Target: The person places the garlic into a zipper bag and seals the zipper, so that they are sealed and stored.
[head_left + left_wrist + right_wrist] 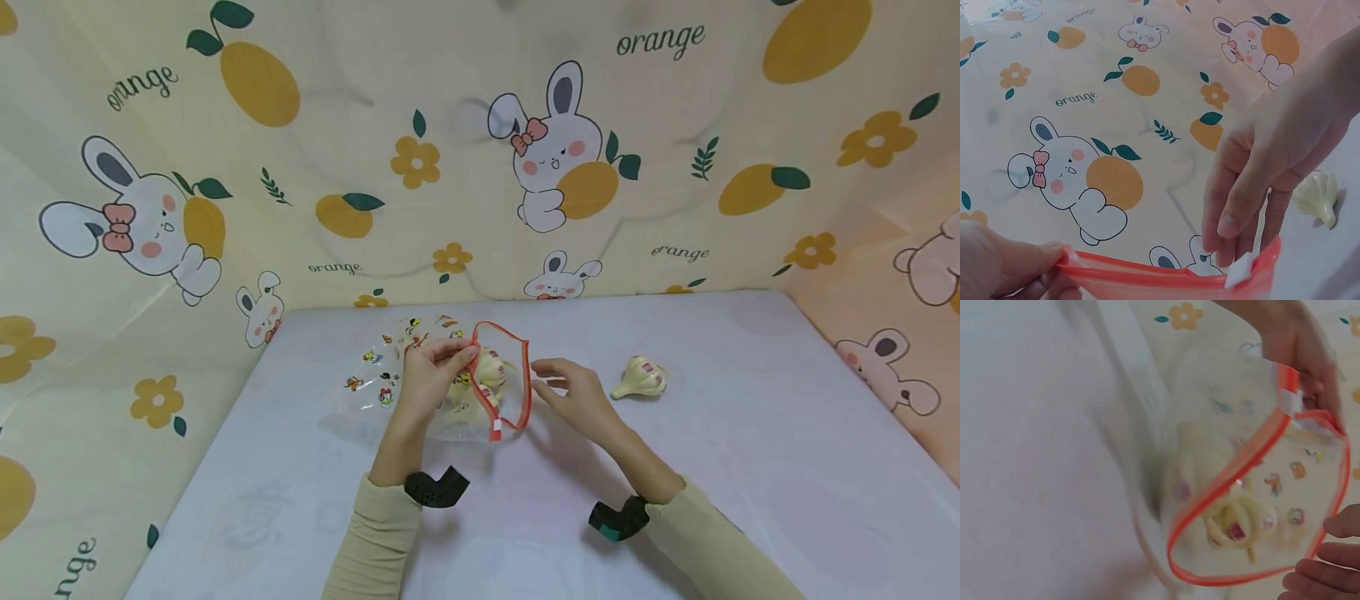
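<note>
A clear zip bag (375, 421) with small cartoon prints and a red zip edge (1235, 464) lies with its mouth spread open toward the right. Inside it are several garlic bulbs (491, 367). My left hand (429, 377) pinches the red edge between thumb and fingers at the bag's mouth. My right hand (579, 402) is beside the far side of that edge, fingers extended and holding nothing. A white slider (1239, 270) sits at one end of the zip. One more garlic bulb (641, 377) lies on the table, right of my right hand.
The white table (285, 517) ends at a hanging cloth (465, 75) printed with rabbits and oranges, behind and at both sides. Dark wrist devices are worn on the left wrist (437, 487) and the right wrist (619, 518).
</note>
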`<state>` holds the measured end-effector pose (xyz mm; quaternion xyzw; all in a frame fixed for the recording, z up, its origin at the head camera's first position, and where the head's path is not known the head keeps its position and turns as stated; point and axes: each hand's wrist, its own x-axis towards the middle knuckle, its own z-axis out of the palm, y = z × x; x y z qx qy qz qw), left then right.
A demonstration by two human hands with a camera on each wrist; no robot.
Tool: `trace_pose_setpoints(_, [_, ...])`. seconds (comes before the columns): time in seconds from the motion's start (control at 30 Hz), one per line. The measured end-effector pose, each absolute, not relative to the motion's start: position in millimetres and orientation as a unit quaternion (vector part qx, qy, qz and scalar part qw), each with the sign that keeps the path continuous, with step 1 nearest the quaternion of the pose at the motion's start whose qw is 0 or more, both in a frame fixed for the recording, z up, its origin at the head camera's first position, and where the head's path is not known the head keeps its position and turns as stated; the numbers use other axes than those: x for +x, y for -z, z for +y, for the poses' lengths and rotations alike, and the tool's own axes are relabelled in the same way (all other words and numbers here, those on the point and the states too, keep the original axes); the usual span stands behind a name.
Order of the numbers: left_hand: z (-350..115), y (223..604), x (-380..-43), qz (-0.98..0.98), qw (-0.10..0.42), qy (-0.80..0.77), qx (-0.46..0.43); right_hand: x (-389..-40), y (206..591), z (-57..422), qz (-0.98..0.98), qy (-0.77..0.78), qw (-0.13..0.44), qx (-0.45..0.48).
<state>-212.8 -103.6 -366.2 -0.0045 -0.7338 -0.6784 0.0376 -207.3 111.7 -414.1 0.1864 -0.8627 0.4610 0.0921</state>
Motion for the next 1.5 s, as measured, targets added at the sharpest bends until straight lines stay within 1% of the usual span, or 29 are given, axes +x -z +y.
trace_pose_setpoints(0.57, [-103,369,-216,-0.738,0.042,0.674,-0.002,-212,404,147,-0.879,-0.445,0.081,0.153])
trace_pose_setpoints(0.97, [-103,368,-216,-0.732,0.033,0.681,0.004,-218,388,195,-0.893,-0.425,0.103,0.104])
trace_pose_setpoints(1.27, [-104,366,-215,-0.740,0.028,0.672,0.018,-222,385,211,-0.885,-0.435,0.120,0.114])
trace_pose_setpoints(1.4, [-105,367,-216,-0.742,0.022,0.670,0.020,-223,385,218,-0.888,-0.433,0.106,0.113])
trace_pose_setpoints(1.5, [-105,368,-216,-0.744,0.022,0.668,0.019,-223,385,224,-0.890,-0.432,0.083,0.119])
